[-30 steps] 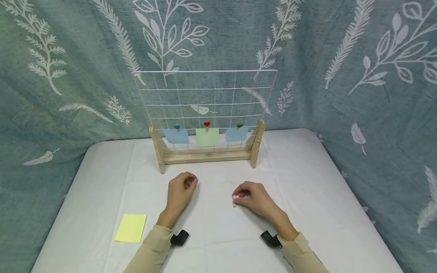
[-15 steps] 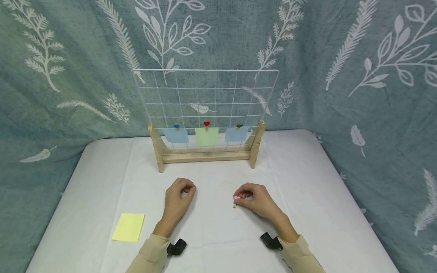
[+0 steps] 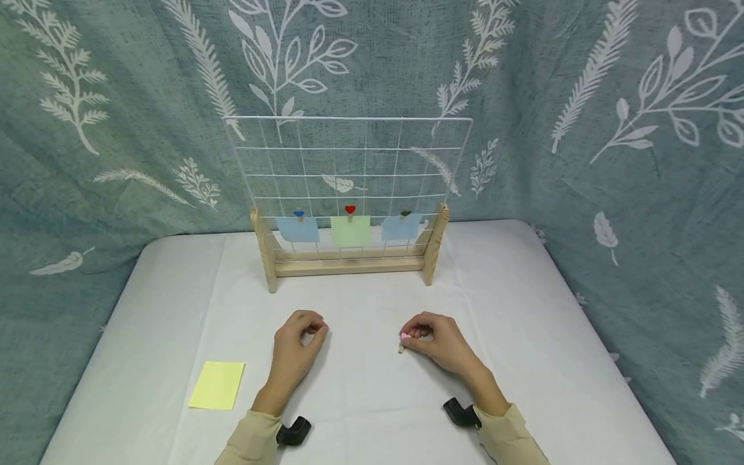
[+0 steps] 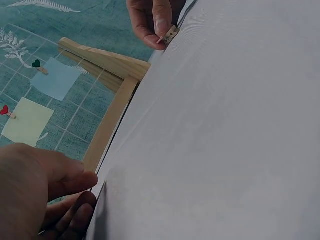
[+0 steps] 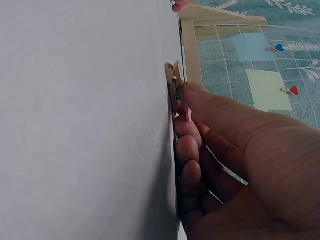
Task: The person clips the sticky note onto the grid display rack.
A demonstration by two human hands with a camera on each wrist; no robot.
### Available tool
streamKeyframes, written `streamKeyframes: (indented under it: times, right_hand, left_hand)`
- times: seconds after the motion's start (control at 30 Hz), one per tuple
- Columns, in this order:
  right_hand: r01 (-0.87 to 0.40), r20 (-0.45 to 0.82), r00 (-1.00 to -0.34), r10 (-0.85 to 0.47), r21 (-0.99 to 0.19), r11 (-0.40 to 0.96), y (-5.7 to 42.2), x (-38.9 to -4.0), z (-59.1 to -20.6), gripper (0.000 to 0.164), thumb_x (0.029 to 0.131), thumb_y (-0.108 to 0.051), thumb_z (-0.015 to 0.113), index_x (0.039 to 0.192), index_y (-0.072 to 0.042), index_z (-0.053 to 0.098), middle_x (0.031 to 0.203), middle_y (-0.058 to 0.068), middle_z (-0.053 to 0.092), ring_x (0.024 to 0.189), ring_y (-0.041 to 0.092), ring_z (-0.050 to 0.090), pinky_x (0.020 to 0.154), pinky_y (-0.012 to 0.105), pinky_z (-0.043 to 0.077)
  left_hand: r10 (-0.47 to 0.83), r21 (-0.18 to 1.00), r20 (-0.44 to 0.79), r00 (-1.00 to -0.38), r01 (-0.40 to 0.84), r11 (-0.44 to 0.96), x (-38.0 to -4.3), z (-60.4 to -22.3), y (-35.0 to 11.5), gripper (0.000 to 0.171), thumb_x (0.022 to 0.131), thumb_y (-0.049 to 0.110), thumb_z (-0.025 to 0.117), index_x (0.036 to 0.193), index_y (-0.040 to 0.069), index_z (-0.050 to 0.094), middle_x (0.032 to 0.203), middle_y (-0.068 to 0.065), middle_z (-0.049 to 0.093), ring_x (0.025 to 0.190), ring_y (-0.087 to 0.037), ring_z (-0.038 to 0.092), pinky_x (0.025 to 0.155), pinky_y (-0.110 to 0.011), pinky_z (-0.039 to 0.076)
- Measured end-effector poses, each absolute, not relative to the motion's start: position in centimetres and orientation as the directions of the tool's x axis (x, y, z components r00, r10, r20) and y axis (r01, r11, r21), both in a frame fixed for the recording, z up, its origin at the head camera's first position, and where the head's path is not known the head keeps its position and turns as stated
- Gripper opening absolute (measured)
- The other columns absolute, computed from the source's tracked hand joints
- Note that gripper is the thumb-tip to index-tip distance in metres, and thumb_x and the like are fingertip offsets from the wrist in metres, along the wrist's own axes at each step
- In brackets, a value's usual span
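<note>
My right hand (image 3: 437, 338) pinches a small wooden clothespin (image 5: 173, 85) with a pink heart (image 3: 405, 336) between thumb and fingers, close over the white cloth. In the right wrist view the peg's wooden legs and metal spring point away from the fingers. My left hand (image 3: 292, 347) is low over the cloth in front of the rack, its fingers loosely bent and holding nothing. A yellow sticky note (image 3: 217, 385) lies to the left of that hand.
A white wire grid rack (image 3: 365, 175) on a wooden stand (image 3: 351, 267) stands at the back. Heart clothespins hold a blue note (image 3: 298, 230), a green note (image 3: 351, 232) and another blue note (image 3: 401, 228) on it. A patterned curtain (image 3: 523, 174) hangs behind.
My left hand has drawn back toward me and slightly left, away from the rack. The right hand stays nearly in place with the clothespin.
</note>
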State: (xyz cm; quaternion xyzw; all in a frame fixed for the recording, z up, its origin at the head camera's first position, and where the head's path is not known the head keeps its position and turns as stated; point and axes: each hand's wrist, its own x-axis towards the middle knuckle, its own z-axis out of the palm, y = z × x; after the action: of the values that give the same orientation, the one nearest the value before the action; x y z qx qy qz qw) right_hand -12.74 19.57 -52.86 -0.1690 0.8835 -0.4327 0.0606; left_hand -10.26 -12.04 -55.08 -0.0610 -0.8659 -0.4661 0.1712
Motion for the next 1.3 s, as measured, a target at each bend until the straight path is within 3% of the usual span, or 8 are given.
streamKeyframes:
  times: [0.5, 0.7, 0.9, 1.3]
  right_hand:
    - [-0.231, 0.052, -0.951, -0.304, -0.774, 0.590, 20.7, -11.9, -52.9, 0.011, 0.084, -0.024, 0.080, 0.093, -0.021, 0.074, 0.081, -0.012, 0.067, 0.075, 0.006, 0.063, 0.070, 0.021, 0.052]
    - [-0.211, 0.047, -0.958, -0.283, -0.782, 0.586, 21.0, -11.6, -52.9, 0.010, 0.083, -0.021, 0.081, 0.091, -0.020, 0.074, 0.079, -0.011, 0.067, 0.074, 0.006, 0.063, 0.069, 0.021, 0.052]
    - [-0.221, 0.060, -0.956, -0.287, -0.790, 0.572, 21.1, -11.4, -52.9, 0.011, 0.083, -0.018, 0.081, 0.092, -0.018, 0.075, 0.079, -0.009, 0.068, 0.073, 0.007, 0.063, 0.068, 0.021, 0.052]
    - [-0.229, 0.070, -0.957, -0.282, -0.780, 0.583, 21.2, -11.3, -53.0, 0.010, 0.084, -0.020, 0.081, 0.092, -0.020, 0.075, 0.080, -0.011, 0.067, 0.074, 0.007, 0.063, 0.068, 0.021, 0.052]
  left_hand:
    - [-0.047, 0.769, 0.340, -0.939, 0.249, 0.588, -7.7, -54.6, -12.4, 0.008, 0.082, 0.010, 0.079, 0.083, 0.015, 0.073, 0.104, 0.004, 0.068, 0.093, -0.007, 0.065, 0.086, -0.032, 0.056]
    - [-0.048, 0.749, 0.374, -0.926, 0.271, 0.605, -7.1, -54.5, -12.9, 0.010, 0.081, 0.009, 0.080, 0.082, 0.016, 0.073, 0.104, 0.004, 0.070, 0.096, -0.010, 0.067, 0.089, -0.025, 0.053]
    - [-0.084, 0.733, 0.420, -0.904, 0.283, 0.619, -7.1, -54.3, -13.9, 0.013, 0.080, 0.004, 0.081, 0.084, 0.015, 0.073, 0.100, 0.004, 0.071, 0.089, -0.010, 0.068, 0.084, -0.017, 0.050]
    - [-0.204, 0.684, 0.493, -0.846, 0.232, 0.692, -7.3, -53.1, -18.4, 0.010, 0.081, 0.005, 0.080, 0.087, 0.009, 0.074, 0.091, -0.003, 0.072, 0.079, -0.019, 0.067, 0.071, -0.028, 0.050]
